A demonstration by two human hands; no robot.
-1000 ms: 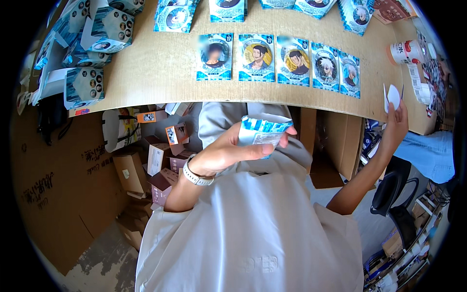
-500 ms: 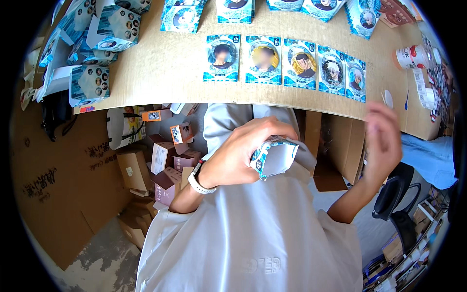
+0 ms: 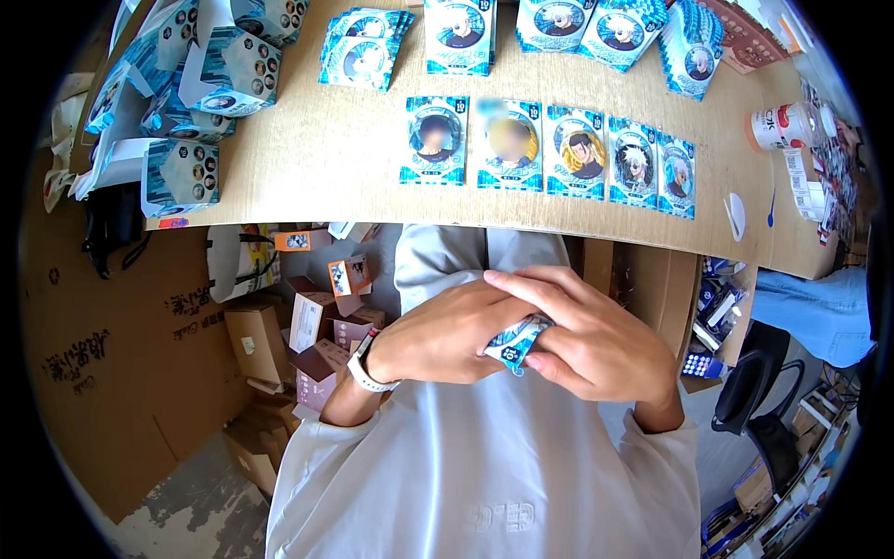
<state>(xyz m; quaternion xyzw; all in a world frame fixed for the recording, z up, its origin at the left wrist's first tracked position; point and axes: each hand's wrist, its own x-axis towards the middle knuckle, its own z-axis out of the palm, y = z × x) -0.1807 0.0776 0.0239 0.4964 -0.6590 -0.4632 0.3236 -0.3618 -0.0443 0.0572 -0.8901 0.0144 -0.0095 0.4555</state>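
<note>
My left hand [image 3: 447,331] is closed on a blue printed card packet [image 3: 515,345] over my lap, below the table edge. My right hand [image 3: 601,345] overlaps it from the right, its fingers across my left fingers and its thumb against the packet, which is mostly hidden between them. Above them on the wooden table [image 3: 326,168] lies a row of five blue cards with round character portraits [image 3: 585,154]. A white flat object [image 3: 736,214] and a thin blue item [image 3: 771,210] lie at the table's right edge.
Blue card stacks [image 3: 456,33] line the back of the table, with folded blue boxes [image 3: 228,70] at the left. A bottle [image 3: 778,126] lies at the right. Cartons [image 3: 251,340] fill the floor under the table. A black chair [image 3: 754,373] and someone's blue-clad leg [image 3: 805,312] are at the right.
My right hand has left the white object on the table and moved down and left onto my left hand. The packet has turned and is now largely covered by both hands.
</note>
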